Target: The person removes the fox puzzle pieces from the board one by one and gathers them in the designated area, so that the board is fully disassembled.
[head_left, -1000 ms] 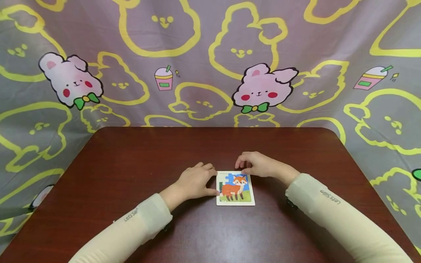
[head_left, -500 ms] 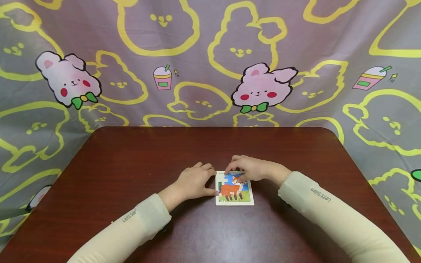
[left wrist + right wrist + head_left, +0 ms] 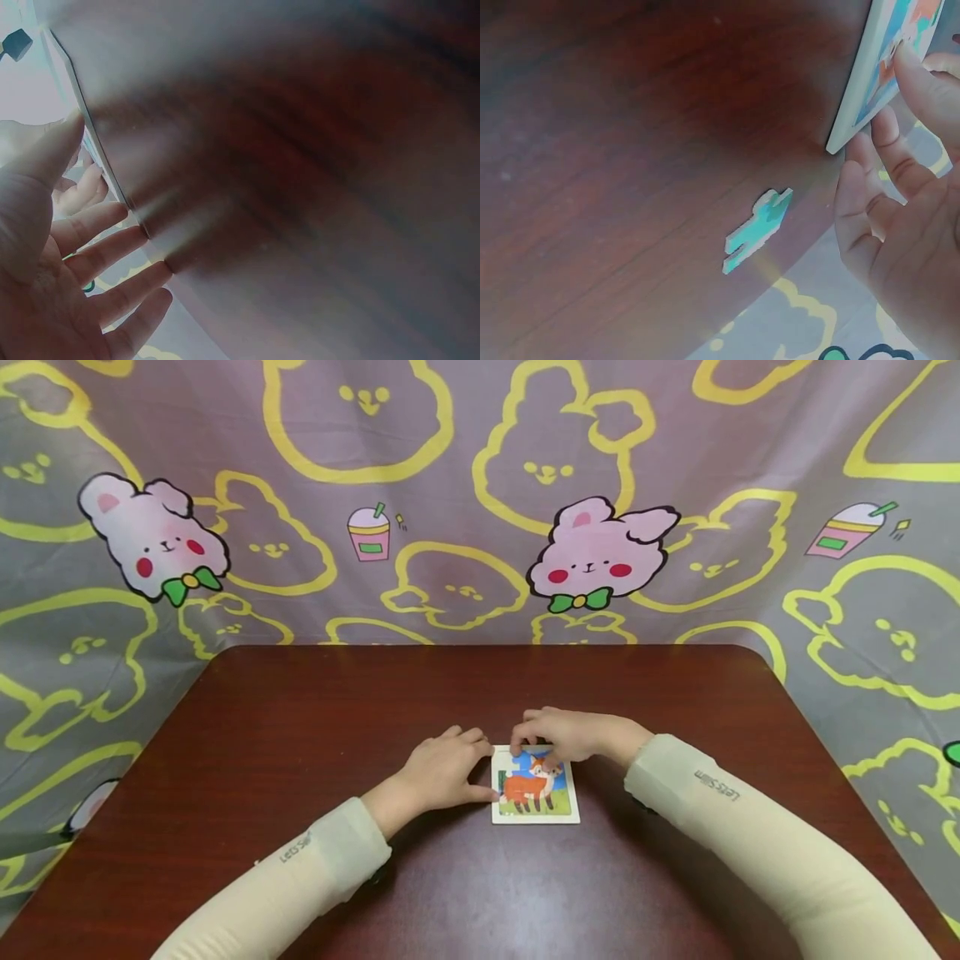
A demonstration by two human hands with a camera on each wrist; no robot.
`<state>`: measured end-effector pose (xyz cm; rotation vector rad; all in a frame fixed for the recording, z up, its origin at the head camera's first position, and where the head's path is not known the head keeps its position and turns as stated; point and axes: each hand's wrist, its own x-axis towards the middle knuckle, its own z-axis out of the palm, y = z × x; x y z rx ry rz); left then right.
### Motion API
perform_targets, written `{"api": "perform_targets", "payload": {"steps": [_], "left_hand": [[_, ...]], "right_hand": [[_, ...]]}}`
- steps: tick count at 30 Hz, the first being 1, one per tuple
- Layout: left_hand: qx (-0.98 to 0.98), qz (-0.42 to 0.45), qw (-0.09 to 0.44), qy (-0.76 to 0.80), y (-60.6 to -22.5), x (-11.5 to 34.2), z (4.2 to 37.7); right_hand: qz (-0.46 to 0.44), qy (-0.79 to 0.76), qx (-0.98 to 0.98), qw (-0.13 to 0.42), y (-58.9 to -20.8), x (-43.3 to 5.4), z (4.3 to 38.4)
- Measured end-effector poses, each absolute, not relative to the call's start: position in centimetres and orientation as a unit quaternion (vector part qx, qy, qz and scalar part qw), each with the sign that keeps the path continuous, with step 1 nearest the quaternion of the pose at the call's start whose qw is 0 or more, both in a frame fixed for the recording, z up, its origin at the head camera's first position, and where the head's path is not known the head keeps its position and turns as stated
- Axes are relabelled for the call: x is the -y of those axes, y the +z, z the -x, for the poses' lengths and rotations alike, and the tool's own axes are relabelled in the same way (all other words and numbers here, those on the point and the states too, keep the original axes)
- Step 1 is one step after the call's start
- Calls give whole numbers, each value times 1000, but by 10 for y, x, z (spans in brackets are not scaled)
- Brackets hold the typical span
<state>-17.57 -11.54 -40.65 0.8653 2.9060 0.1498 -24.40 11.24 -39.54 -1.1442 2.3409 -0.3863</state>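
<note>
A square fox jigsaw puzzle (image 3: 528, 789) in a pale-framed tray lies on the table; bare tray base shows at its upper left. My left hand (image 3: 441, 772) rests at the tray's left edge, thumb and fingers spread, touching the edge in the left wrist view. Over the upper right part reaches my right hand (image 3: 573, 735). Its thumb touches the puzzle's face near the fox's head in the right wrist view, and its fingertips reach the top side. A loose blue-green jigsaw piece (image 3: 759, 229) lies on the table beyond the tray, not visible in the head view.
The dark red-brown table (image 3: 360, 702) has rounded far corners. A grey-pink curtain (image 3: 442, 468) with yellow outlines and rabbit faces hangs behind and at both sides of it.
My right hand has moved left from the tray's upper right corner, so its fingers and thumb now lie over the top part of the puzzle. My left hand has stayed in place.
</note>
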Motion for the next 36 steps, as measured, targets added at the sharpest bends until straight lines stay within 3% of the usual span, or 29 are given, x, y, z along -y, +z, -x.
{"api": "perform_targets", "payload": {"steps": [9,36], "left_hand": [[-956,-283,52,52,-408,116,177],[-956,-285,55,52,-406,116,177]], "right_hand": [[410,-140,-859,272,-395,-107,248],[408,-177,-860,252,-398,-112,242]]}}
